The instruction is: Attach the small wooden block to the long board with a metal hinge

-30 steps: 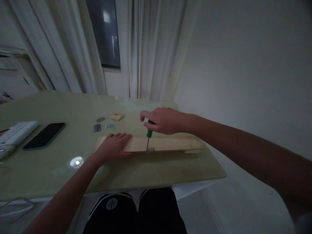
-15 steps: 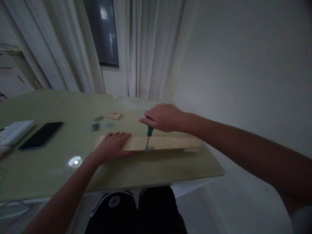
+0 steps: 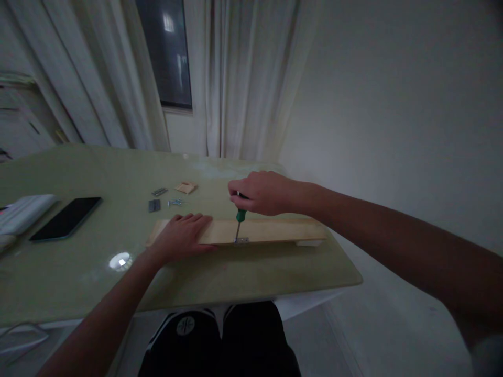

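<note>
1. My right hand [image 3: 265, 192] was curled around a green-handled, metal-shafted screwdriver [image 3: 241, 215], slightly tilted, tip at a small silver metal plate [image 3: 243, 240].
2. Plate sat at the near long edge of a long, flat, pale wooden board [image 3: 279, 230].
3. My left hand [image 3: 183, 236] clamped the board's left part, thumb spread from fingers, along the near edge.
4. Board's right end lay near the glossy pale-green table's [image 3: 243, 277] right edge; a tabletop strip separated board from front edge.
5. Small silver screws [image 3: 175, 202] lay beyond the board.
</note>
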### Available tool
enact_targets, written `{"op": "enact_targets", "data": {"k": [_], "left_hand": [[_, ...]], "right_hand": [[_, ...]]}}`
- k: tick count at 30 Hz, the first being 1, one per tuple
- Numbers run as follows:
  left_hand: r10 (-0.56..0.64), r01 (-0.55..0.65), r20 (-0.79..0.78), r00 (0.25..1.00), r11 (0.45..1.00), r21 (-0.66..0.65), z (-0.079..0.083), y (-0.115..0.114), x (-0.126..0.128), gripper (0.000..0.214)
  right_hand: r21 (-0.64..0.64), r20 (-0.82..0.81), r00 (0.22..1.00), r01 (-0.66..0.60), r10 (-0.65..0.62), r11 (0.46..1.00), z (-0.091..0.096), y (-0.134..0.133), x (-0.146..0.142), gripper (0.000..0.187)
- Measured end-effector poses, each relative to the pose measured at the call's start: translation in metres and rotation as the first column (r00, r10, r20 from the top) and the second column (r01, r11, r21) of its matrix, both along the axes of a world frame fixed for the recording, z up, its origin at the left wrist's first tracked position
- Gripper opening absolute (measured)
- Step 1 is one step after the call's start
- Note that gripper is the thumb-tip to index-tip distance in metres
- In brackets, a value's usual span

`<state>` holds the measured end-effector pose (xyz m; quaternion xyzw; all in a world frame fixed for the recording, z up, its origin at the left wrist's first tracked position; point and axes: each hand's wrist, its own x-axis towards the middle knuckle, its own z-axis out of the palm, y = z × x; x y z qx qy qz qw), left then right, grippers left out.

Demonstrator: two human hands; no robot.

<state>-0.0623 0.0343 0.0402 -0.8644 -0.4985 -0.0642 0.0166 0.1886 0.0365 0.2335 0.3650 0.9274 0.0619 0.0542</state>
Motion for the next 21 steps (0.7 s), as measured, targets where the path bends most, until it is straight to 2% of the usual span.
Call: {"op": "enact_targets", "data": {"k": [13, 21], "left_hand": [[0.009, -0.009, -0.004, 1.000, 1.000, -0.013, 0.0016, -0.0004, 0.0013, 0.082], [0.002, -0.002, 0.018, 1.000, 1.000, -0.006, -0.0013, 0.0004, -0.0019, 0.083]], "right_hand": [[-0.037, -0.016, 1.000, -0.004, 0.004, 0.999, 0.0029, -0.0018, 0.0005, 0.027], [-0.141, -0.080, 0.994, -0.080, 0.069, 0.987, 0.0036, -0.0005, 0.0018, 0.039]]}}
